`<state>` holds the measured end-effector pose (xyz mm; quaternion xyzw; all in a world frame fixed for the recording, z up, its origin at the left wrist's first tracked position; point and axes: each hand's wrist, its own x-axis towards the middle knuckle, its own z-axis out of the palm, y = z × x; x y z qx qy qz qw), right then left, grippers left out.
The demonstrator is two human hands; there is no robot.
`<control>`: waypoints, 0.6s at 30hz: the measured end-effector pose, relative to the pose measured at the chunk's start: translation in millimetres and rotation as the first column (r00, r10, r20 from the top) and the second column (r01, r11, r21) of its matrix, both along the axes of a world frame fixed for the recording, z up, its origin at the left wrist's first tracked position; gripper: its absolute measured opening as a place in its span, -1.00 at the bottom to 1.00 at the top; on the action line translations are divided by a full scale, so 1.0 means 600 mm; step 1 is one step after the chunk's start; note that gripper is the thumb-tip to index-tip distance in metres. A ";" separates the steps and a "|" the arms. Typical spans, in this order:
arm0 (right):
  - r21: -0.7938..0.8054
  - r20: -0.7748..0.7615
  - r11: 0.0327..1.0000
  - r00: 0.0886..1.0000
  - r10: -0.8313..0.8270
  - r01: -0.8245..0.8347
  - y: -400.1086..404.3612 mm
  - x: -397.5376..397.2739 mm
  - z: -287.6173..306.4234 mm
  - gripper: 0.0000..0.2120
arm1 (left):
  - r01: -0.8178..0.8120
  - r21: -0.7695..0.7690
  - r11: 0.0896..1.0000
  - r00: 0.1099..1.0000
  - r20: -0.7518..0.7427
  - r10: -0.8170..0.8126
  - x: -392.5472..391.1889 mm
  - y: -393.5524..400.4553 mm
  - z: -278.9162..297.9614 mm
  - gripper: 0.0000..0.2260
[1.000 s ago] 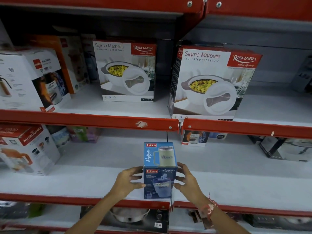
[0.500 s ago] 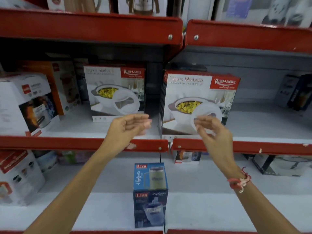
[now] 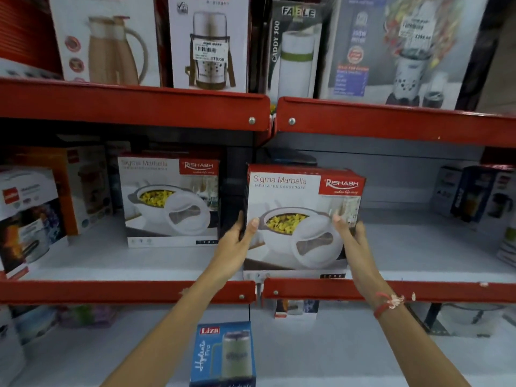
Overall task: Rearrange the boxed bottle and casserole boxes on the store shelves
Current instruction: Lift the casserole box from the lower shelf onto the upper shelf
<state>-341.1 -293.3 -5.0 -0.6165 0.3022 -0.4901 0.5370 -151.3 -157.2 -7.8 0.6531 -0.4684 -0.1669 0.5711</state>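
A white and red Sigma Marbella casserole box (image 3: 300,196) stands at the front of the middle shelf (image 3: 418,293). My left hand (image 3: 237,241) grips its left edge and my right hand (image 3: 350,233) grips its right edge, thumbs on the front face. A second, matching casserole box (image 3: 170,199) stands further back to the left. The blue Liza boxed bottle (image 3: 223,356) stands upright on the lower shelf (image 3: 335,358), below my left forearm, with no hand on it.
Boxes of jugs (image 3: 28,219) crowd the middle shelf's left end, and dark boxes (image 3: 480,196) stand at its right end. The top shelf carries flask and blender boxes (image 3: 209,43). Bare shelf lies right of the held box.
Both hands let go of the blue boxed bottle on the lower shelf, rose to the middle shelf and closed on the sides of the right casserole box. My view tilted upward.
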 end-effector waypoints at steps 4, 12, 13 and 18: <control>-0.053 0.031 0.999 0.999 0.012 -0.010 0.010 0.000 0.006 -0.50 | -0.027 -0.078 0.997 0.999 0.015 0.029 0.001 0.014 0.021 -0.47; -0.109 -0.011 0.991 0.997 0.070 -0.071 0.093 -0.011 0.058 -0.54 | -0.077 -0.155 0.985 0.996 0.034 0.083 0.017 0.116 0.059 -0.56; -0.110 -0.025 0.990 0.996 0.090 -0.092 0.107 -0.015 0.063 -0.52 | -0.082 -0.158 0.984 0.996 0.010 0.084 0.018 0.133 0.060 -0.54; -0.132 -0.076 0.972 0.980 0.184 -0.193 0.171 -0.035 0.070 -0.50 | -0.140 -0.147 0.979 0.988 -0.089 0.128 0.024 0.213 0.059 -0.60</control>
